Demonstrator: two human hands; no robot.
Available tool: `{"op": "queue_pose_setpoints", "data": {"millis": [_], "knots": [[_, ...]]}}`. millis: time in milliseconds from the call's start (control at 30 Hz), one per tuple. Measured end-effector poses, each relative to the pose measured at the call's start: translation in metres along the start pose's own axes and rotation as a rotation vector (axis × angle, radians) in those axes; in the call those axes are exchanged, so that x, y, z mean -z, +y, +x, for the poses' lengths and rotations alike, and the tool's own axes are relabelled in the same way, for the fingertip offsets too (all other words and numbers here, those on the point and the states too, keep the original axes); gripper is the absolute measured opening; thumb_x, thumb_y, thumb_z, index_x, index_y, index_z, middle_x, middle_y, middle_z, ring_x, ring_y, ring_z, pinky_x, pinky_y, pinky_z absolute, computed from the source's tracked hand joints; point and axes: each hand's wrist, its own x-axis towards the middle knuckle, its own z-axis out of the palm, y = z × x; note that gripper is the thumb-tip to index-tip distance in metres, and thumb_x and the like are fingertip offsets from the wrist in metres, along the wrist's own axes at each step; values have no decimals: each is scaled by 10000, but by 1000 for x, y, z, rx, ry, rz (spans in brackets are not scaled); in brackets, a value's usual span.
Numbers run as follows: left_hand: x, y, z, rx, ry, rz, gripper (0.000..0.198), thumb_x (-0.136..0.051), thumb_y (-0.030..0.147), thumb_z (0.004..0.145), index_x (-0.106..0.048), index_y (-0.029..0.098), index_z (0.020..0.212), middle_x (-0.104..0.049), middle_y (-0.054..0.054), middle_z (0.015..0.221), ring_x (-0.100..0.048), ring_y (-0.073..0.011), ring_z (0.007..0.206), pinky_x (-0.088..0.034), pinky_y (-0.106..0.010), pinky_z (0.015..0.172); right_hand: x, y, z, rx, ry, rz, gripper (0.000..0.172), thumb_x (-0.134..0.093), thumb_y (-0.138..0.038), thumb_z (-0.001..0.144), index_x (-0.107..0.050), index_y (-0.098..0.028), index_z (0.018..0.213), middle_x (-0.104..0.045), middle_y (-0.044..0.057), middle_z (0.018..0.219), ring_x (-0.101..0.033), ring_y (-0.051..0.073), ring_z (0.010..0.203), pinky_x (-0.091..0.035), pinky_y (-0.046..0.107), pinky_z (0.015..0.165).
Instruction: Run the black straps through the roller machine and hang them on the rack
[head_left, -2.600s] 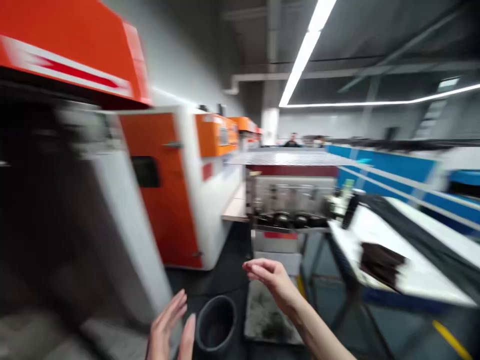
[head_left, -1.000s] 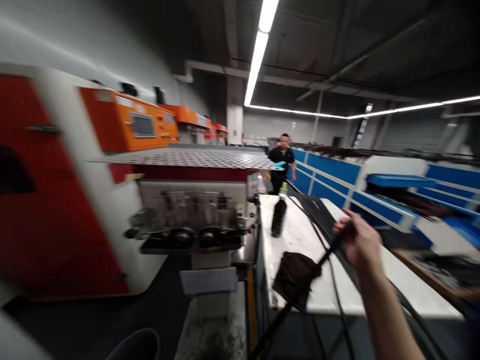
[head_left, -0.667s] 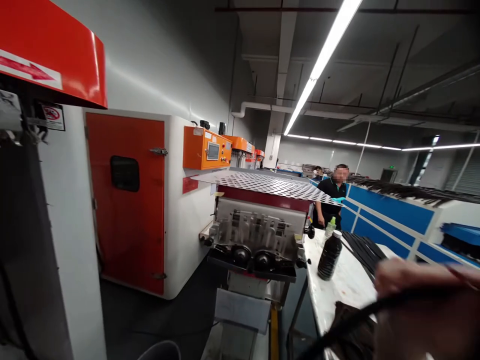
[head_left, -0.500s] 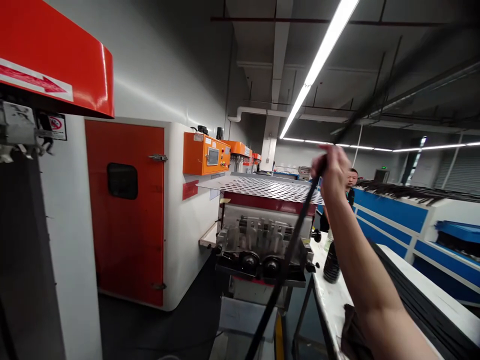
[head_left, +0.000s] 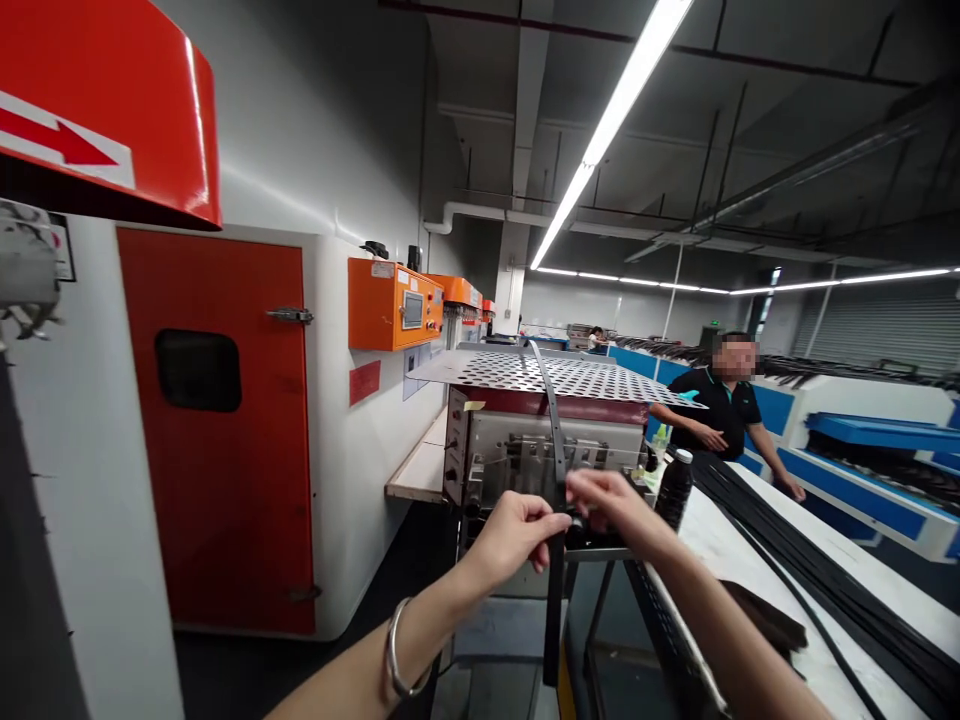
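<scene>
Now brings two hands, no longer one, to the black strap point(head_left: 554, 580): pinches it with the left hand point(head_left: 514, 535), curls the right hand point(head_left: 606, 502) narrowly beside it, cannot tell if gripping. Holds it nearly upright before the near edge of the holed sheet point(head_left: 585, 376), seemingly steadier.

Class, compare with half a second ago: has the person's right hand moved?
Yes. Against the orange control box, the right hand has moved down and left in the view: from about the box's level to well below it.
</scene>
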Motion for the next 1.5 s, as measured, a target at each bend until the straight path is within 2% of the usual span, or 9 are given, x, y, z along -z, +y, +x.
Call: {"op": "queue_pose_setpoints", "data": {"millis": [167, 267, 333, 467, 567, 667, 900, 1167, 1500], "knots": [[21, 18, 28, 28, -53, 65, 590, -517, 705, 790, -599, 125, 720, -638, -29, 603, -449, -61, 355, -251, -193, 320, -25, 9, -22, -69, -53, 130, 390, -677, -598, 782, -560, -242, 673, -490, -33, 545, -401, 119, 455, -293, 264, 454], [37, 67, 65, -43, -90, -8, 378, -632, 490, 833, -598, 114, 851, -670, -55, 805, -464, -33, 450, -248, -175, 363, -12, -4, -10, -30, -151, 16, 389, -655, -578, 811, -550, -217, 715, -559, -28, 606, -451, 111, 483, -321, 239, 448], [47, 109, 94, -114, -127, -46, 227, -693, 316, 821, -601, 108, 808, -617, -26, 765, -460, -23, 507, -288, -178, 430, 3, -22, 5, 77, -168, -73, 360, -650, -542, 833, -567, -198, 768, -583, -22, 663, -500, 109, 522, -381, 228, 462], [59, 185, 140, -329, -144, -57, 124, -694, 193, 825, -623, 98, 789, -555, -15, 745, -470, -30, 578, -343, -219, 525, 35, -66, 46, 384, -28, -269, 296, -656, -473, 853, -590, -188, 804, -608, -2, 730, -582, 130, 625, -490, 250, 568], [59, 214, 157, -446, -111, -4, 93, -685, 151, 834, -625, 89, 801, -581, -42, 762, -492, -42, 600, -359, -236, 554, 47, -81, 74, 507, 64, -392, 272, -633, -445, 875, -600, -189, 789, -622, 4, 724, -592, 134, 625, -501, 261, 592], [56, 213, 159, -480, -45, 54, 87, -673, 139, 845, -602, 99, 812, -577, -22, 726, -512, -43, 577, -390, -239, 578, 51, -71, 90, 553, 119, -467, 285, -621, -423, 884, -572, -190, 729, -592, -4, 702, -580, 130, 615, -492, 251, 570], [47, 170, 144, -540, 85, 83, 122, -631, 76, 849, -551, 136, 780, -534, 18, 690, -520, -46, 503, -471, -242, 514, 45, -36, 99, 492, 19, -282, 297, -647, -472, 856, -546, -198, 798, -567, -11, 716, -600, 141, 631, -563, 273, 595], [48, 134, 136, -516, 83, 117, 125, -628, 86, 850, -546, 146, 776, -519, 39, 658, -515, -38, 481, -496, -212, 472, 34, -12, 102, 440, -71, -275, 296, -584, -459, 905, -501, -213, 763, -627, 11, 728, -653, 177, 678, -551, 288, 638], [41, 127, 141, -508, 86, 158, 144, -643, 106, 826, -549, 157, 730, -510, 33, 595, -531, -76, 509, -459, -245, 469, 52, -13, 88, 378, -46, -442, 218, -549, -386, 924, -525, -203, 809, -651, 9, 717, -654, 172, 657, -488, 246, 578]]}}
